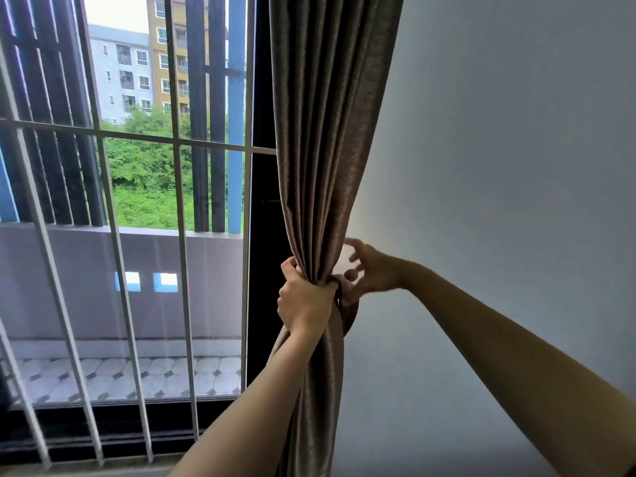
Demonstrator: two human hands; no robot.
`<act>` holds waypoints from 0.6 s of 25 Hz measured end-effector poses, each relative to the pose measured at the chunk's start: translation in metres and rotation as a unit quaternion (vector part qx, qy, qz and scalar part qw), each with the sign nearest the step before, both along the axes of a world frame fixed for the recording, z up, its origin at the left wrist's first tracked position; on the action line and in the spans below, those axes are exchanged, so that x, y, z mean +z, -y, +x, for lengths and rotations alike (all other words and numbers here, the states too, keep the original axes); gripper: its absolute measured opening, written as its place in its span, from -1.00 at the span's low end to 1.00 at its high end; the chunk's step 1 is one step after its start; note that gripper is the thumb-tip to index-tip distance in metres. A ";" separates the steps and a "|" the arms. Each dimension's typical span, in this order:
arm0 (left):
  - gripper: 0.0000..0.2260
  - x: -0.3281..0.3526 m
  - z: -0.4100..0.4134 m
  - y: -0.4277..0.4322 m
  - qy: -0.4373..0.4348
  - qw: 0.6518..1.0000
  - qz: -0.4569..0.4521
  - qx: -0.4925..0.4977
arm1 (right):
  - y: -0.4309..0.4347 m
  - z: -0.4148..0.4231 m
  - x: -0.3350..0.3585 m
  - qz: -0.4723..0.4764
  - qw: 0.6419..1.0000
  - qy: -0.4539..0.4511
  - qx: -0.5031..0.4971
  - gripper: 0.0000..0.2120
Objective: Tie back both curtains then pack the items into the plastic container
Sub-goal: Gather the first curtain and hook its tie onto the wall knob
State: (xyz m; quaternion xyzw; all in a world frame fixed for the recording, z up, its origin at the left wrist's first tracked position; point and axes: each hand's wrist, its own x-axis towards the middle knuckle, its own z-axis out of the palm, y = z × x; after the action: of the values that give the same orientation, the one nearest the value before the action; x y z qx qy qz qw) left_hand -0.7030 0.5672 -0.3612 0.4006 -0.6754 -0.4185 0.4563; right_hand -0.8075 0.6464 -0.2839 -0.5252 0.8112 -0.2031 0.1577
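A brown-grey curtain (323,139) hangs at the right side of the window, gathered into a bunch at mid height. My left hand (303,301) grips the bunched fabric from the left. A tie-back band (346,297) of the same fabric loops round the bunch just right of that hand. My right hand (368,270) is at the wall side of the curtain, fingers blurred and spread around the band's end, thumb touching it. Whether it holds the band is unclear. The plastic container and the other curtain are out of view.
A white barred grille (179,142) covers the window to the left, with a dark frame (261,235) beside the curtain. A plain white wall (499,166) fills the right. Beyond the glass lie a tiled balcony floor (137,376), greenery and buildings.
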 end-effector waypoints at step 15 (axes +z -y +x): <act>-0.32 -0.017 -0.007 0.038 -0.109 0.967 0.056 -0.222 | 0.037 -0.023 -0.072 -0.295 0.897 0.329 -0.028 -0.83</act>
State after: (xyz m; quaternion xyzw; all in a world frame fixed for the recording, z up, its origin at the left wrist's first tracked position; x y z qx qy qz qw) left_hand -0.7097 0.5294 -0.3783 0.2169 -0.6692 -0.5877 0.3996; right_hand -0.8302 0.6095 -0.3560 -0.4283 0.6300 -0.5987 0.2473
